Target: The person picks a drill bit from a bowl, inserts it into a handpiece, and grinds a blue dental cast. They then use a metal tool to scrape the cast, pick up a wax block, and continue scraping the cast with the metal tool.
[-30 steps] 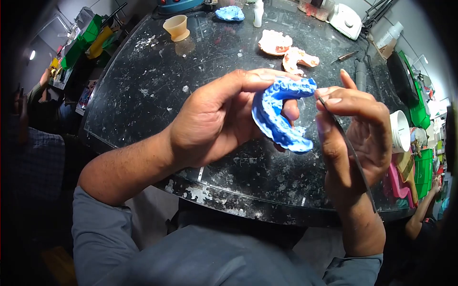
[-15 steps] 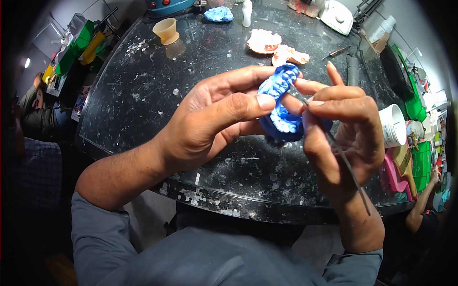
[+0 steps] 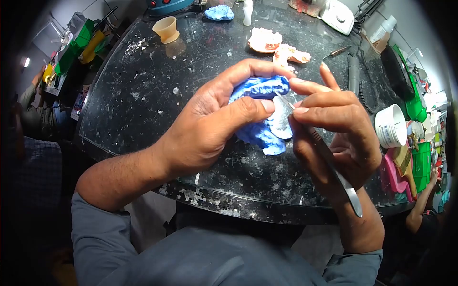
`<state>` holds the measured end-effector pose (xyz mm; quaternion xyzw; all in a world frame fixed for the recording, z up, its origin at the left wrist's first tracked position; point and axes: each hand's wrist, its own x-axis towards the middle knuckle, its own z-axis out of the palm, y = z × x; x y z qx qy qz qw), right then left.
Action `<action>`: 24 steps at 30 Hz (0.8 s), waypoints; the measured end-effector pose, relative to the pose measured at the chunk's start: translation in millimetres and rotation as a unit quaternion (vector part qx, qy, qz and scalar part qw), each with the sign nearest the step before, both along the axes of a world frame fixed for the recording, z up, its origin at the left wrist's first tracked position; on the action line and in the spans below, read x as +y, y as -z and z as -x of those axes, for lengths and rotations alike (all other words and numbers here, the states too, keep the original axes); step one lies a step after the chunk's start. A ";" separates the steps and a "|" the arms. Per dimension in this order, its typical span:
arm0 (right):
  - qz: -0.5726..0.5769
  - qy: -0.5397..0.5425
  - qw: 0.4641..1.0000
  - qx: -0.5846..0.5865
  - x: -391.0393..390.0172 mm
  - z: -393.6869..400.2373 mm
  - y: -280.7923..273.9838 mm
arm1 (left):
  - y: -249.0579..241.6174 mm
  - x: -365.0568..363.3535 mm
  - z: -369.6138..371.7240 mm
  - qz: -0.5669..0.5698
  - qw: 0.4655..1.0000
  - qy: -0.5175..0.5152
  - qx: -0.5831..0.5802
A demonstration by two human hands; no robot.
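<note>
A blue dental impression (image 3: 260, 137) with a row of tooth shapes along its upper part is held in my left hand (image 3: 210, 117), the thumb across its front and the fingers behind. My right hand (image 3: 341, 126) pinches a thin metal tool (image 3: 338, 174) like a pen. The tool's narrow tip points up and left to the impression's tooth row; whether it touches cannot be told. Its wide rounded end sticks out below my right palm. Beyond the hands, two pinkish-white casts (image 3: 265, 40) (image 3: 291, 56) lie on the dark table.
On the speckled black table (image 3: 138, 102) stand a beige cup (image 3: 167, 30), a white bottle (image 3: 247, 13) and a white tub (image 3: 390, 126). A blue lump (image 3: 219, 13), a handpiece (image 3: 353, 71) and another thin tool (image 3: 337, 53) lie farther back. Other people's arms show at both sides.
My left hand has turned the impression, so its tooth row now lies nearly level and faces differently. The tool in my right hand has rotated, showing its broad end.
</note>
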<state>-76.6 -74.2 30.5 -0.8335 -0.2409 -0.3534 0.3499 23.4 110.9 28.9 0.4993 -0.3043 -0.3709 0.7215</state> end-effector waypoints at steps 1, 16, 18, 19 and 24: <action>0.008 -0.003 1.000 -0.001 -0.5 -0.2 0.0 | -1.9 -0.5 1.1 0.007 1.000 -0.002 0.000; 0.013 0.008 1.000 0.020 3.1 0.9 -3.8 | 0.4 1.8 0.7 0.009 1.000 0.011 0.006; 0.029 0.015 0.999 0.006 3.3 -1.0 -2.4 | 1.5 2.2 -1.4 0.010 1.000 0.012 0.016; 0.045 0.023 0.999 -0.008 3.5 -1.6 -1.8 | 2.4 2.8 -3.2 0.014 0.999 0.027 0.025; 0.059 0.051 0.997 -0.013 7.9 0.0 -1.7 | 5.4 1.0 -2.9 0.018 0.999 0.031 0.033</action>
